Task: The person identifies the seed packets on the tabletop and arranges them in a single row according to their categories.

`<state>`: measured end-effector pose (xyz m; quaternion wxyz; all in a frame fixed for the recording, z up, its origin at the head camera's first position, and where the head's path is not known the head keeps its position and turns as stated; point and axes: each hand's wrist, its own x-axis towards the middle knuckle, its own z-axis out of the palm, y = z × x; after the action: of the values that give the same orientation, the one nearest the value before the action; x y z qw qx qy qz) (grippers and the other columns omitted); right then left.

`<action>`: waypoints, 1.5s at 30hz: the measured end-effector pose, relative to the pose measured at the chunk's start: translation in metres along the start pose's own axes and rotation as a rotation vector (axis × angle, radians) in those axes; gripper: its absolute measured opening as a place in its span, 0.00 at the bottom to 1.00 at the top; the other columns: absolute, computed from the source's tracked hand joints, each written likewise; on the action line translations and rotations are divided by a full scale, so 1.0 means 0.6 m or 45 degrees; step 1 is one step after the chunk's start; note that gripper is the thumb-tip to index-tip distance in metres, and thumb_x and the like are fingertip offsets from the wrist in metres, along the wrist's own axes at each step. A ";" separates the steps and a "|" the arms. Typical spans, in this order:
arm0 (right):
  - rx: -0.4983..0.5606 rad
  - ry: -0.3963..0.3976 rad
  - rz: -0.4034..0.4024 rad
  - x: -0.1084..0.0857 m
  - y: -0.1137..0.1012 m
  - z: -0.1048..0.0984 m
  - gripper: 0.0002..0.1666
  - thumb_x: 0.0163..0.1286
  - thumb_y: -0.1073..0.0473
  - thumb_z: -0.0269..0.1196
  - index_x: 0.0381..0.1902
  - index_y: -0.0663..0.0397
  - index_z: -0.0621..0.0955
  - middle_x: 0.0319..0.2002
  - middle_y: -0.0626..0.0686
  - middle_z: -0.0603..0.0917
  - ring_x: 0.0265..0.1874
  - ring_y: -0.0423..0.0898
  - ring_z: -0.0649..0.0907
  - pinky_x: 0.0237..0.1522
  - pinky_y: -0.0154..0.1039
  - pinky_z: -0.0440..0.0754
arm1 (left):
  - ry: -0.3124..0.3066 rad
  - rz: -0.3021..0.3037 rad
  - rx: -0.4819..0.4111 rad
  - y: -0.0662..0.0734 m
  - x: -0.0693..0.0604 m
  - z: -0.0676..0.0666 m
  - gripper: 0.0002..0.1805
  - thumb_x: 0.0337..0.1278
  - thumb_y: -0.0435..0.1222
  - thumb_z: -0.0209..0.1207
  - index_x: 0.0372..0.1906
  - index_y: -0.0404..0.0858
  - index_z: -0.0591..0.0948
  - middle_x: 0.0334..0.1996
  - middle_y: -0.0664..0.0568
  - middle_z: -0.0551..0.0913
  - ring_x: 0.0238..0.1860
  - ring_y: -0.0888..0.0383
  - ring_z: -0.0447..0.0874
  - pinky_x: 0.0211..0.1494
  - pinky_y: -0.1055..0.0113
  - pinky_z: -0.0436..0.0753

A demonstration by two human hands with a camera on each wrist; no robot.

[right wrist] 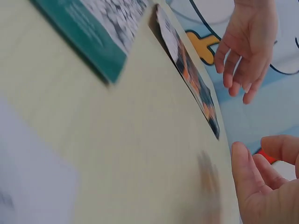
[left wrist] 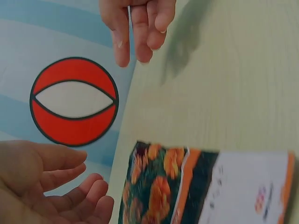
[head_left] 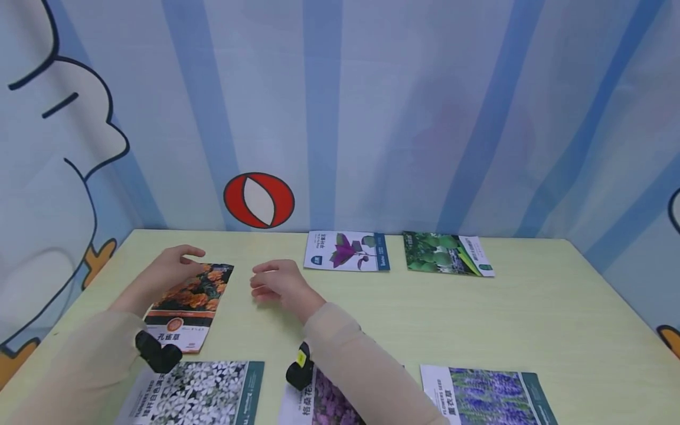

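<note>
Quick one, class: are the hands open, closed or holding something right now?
Left hand: open, holding nothing, over the orange-flower packet.
Right hand: open, fingers loosely bent, holding nothing, over the table.

Tabletop (head_left: 531,319), centre of our clock: pale wood-grain surface, smooth, with a low satin sheen.
Backdrop (head_left: 361,118), beyond twelve o'clock: printed sheet, softly creased, dull sheen; cloth or plastic, we cannot tell.
Orange-flower packet (head_left: 186,301), nine o'clock: smooth printed face; we cannot say whether paper or plastic film.
Purple-bloom packet (head_left: 347,251), twelve o'clock: smooth, flat print.
Green-leaf packet (head_left: 441,254), two o'clock: likewise smooth to our eyes.
Sleeves (head_left: 366,366), from seven and five o'clock: soft matt cloth, lightly wrinkled.
Black wrist pieces (head_left: 159,352): matt, material unclear to us.
</note>
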<state>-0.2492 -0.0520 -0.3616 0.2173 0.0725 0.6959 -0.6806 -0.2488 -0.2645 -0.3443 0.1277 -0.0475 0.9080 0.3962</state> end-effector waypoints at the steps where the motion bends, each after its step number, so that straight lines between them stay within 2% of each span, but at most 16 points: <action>1: -0.002 0.007 -0.006 0.003 -0.003 -0.009 0.13 0.62 0.64 0.63 0.45 0.58 0.81 0.30 0.53 0.83 0.24 0.44 0.82 0.26 0.29 0.80 | -0.007 0.002 -0.017 0.007 0.001 0.003 0.29 0.65 0.39 0.51 0.66 0.29 0.59 0.58 0.28 0.65 0.52 0.38 0.73 0.50 0.51 0.78; 4: 0.004 0.010 -0.037 0.010 -0.013 -0.039 0.16 0.61 0.66 0.63 0.48 0.61 0.80 0.32 0.55 0.83 0.24 0.44 0.82 0.25 0.29 0.80 | -0.060 0.050 -0.075 0.026 -0.001 0.009 0.30 0.67 0.40 0.49 0.67 0.28 0.57 0.59 0.28 0.64 0.56 0.36 0.69 0.57 0.46 0.72; 6: 0.000 0.018 -0.058 0.013 -0.019 -0.058 0.17 0.61 0.66 0.63 0.50 0.62 0.79 0.33 0.55 0.83 0.24 0.44 0.82 0.25 0.30 0.81 | -0.066 0.063 -0.099 0.038 -0.001 0.015 0.30 0.67 0.40 0.49 0.68 0.30 0.57 0.60 0.29 0.63 0.58 0.36 0.67 0.59 0.45 0.70; 13: -0.102 0.079 -0.117 0.017 -0.038 -0.123 0.20 0.61 0.63 0.64 0.52 0.60 0.78 0.39 0.56 0.83 0.32 0.48 0.84 0.35 0.36 0.83 | 0.010 0.114 -0.124 0.066 0.007 0.040 0.28 0.68 0.38 0.49 0.67 0.32 0.59 0.60 0.31 0.64 0.58 0.38 0.68 0.58 0.47 0.71; 18: -0.172 0.153 -0.109 0.020 -0.051 -0.170 0.20 0.62 0.61 0.64 0.53 0.56 0.78 0.44 0.55 0.81 0.39 0.51 0.83 0.42 0.39 0.82 | 0.084 0.161 -0.173 0.079 0.016 0.055 0.27 0.67 0.38 0.50 0.66 0.32 0.61 0.60 0.32 0.64 0.58 0.39 0.67 0.58 0.49 0.73; 23: -0.207 0.212 -0.127 0.024 -0.056 -0.214 0.23 0.63 0.61 0.63 0.57 0.56 0.76 0.48 0.57 0.80 0.41 0.51 0.82 0.46 0.42 0.80 | 0.071 0.187 -0.266 0.090 0.026 0.070 0.26 0.67 0.35 0.50 0.66 0.30 0.61 0.60 0.33 0.64 0.59 0.40 0.66 0.59 0.50 0.72; 34: -0.212 0.383 -0.230 0.026 -0.045 -0.296 0.23 0.64 0.64 0.60 0.57 0.60 0.75 0.48 0.61 0.79 0.45 0.57 0.80 0.48 0.45 0.79 | 0.022 0.124 -0.411 0.113 0.059 0.115 0.25 0.66 0.33 0.50 0.65 0.32 0.62 0.58 0.36 0.67 0.57 0.44 0.68 0.58 0.54 0.74; 40: -0.191 0.489 -0.238 0.031 -0.043 -0.322 0.21 0.64 0.66 0.60 0.56 0.61 0.76 0.46 0.61 0.79 0.38 0.52 0.80 0.47 0.45 0.80 | -0.024 0.088 -0.443 0.128 0.081 0.134 0.26 0.66 0.35 0.51 0.66 0.33 0.61 0.59 0.39 0.67 0.58 0.45 0.69 0.58 0.55 0.74; 45: -0.164 0.568 -0.231 0.033 -0.037 -0.339 0.21 0.63 0.67 0.60 0.55 0.62 0.76 0.49 0.62 0.78 0.41 0.54 0.80 0.47 0.46 0.79 | -0.037 0.024 -0.460 0.139 0.093 0.155 0.26 0.66 0.35 0.51 0.66 0.33 0.61 0.58 0.39 0.67 0.58 0.46 0.69 0.59 0.56 0.73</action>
<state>-0.3173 0.1415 -0.3533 0.0005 0.1440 0.7723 -0.6187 -0.3003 -0.1389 -0.3611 0.1265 -0.0555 0.8205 0.5546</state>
